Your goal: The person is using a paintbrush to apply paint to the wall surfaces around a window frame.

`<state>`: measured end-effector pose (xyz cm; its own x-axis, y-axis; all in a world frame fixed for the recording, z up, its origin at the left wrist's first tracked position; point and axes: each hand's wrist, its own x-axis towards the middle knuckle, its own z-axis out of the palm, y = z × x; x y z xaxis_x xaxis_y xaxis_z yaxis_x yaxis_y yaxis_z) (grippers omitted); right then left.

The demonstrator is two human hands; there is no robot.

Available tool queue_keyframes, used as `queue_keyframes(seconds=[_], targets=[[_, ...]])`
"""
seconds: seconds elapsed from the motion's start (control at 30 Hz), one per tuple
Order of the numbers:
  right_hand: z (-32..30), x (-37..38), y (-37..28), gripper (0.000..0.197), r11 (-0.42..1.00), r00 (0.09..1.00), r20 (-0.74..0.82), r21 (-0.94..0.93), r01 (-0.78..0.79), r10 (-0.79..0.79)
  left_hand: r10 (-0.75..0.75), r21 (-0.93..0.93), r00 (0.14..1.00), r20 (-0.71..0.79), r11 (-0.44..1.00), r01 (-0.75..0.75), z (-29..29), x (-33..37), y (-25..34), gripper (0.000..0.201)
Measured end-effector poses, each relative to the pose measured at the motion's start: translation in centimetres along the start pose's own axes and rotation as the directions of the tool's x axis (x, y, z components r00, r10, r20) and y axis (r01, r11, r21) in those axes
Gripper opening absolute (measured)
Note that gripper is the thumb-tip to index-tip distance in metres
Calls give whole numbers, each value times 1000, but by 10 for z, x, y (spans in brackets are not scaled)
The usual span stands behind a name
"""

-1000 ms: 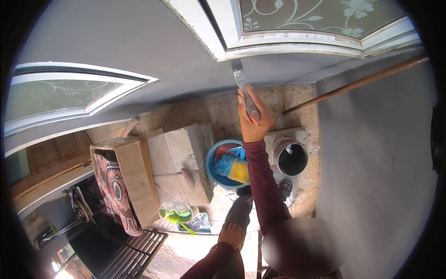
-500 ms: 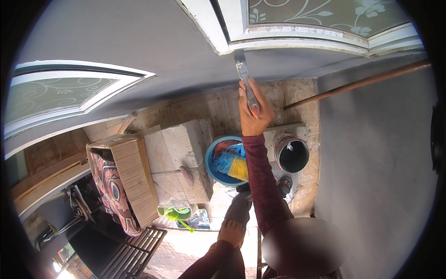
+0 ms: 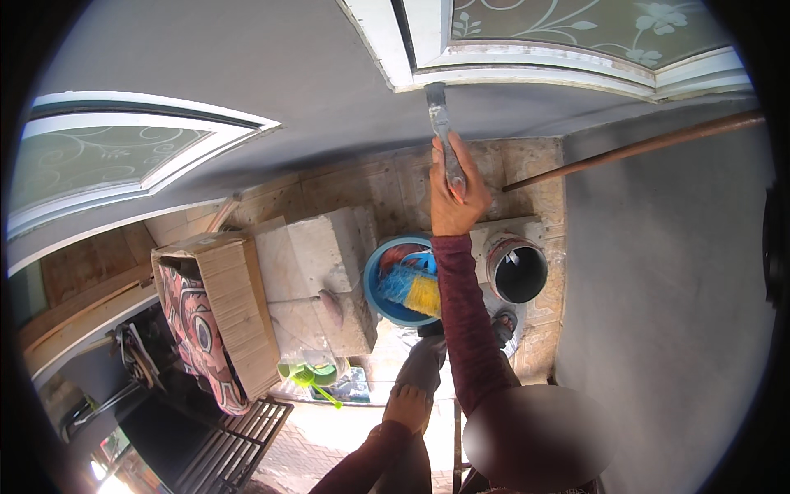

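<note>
My right hand (image 3: pixel 458 193) is closed round the handle of a paintbrush (image 3: pixel 439 119). The bristles touch the grey wall (image 3: pixel 346 123) right under the white window frame (image 3: pixel 527 78), near its left corner. Lower down, my left hand (image 3: pixel 407 407) lies on my bent leg (image 3: pixel 420 370) with its fingers stretched over it and nothing in it. Below my right forearm stands a paint bucket (image 3: pixel 518 269), dark inside. To the left of that forearm is a blue basin (image 3: pixel 372 284) holding a blue and yellow brush head (image 3: pixel 410 288) and other items.
A wooden pole (image 3: pixel 634 151) leans at the right. Pale blocks (image 3: pixel 313 255) and a cardboard box (image 3: pixel 239 305) with patterned cloth stand to the left. Beyond are a second window (image 3: pixel 99 160) and a slatted metal rack (image 3: pixel 234 440). Green plastic items (image 3: pixel 313 379) lie near my leg.
The paintbrush and my right hand have shifted slightly to the right under the window frame. The view has tilted a little. My left hand stays on my leg.
</note>
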<state>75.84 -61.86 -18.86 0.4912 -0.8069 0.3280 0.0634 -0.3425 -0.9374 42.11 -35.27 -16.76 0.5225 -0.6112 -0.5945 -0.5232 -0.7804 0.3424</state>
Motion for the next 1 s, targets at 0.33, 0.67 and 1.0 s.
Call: queue_keyframes(seconds=[0.33, 0.67, 1.0], targets=[[5, -3, -5, 36, 1000, 999, 35, -13, -18, 19, -6, -4, 1000, -17, 1000, 6, 2, 0, 0, 21], [0, 5, 1, 30, 1000, 1000, -9, -24, 4, -4, -18, -32, 998, -53, 999, 17, 4, 1, -1, 21], [-14, 12, 4, 30, 999, 999, 12, -18, -33, 33, -16, -19, 1000, -12, 1000, 15, 2, 4, 4, 20]])
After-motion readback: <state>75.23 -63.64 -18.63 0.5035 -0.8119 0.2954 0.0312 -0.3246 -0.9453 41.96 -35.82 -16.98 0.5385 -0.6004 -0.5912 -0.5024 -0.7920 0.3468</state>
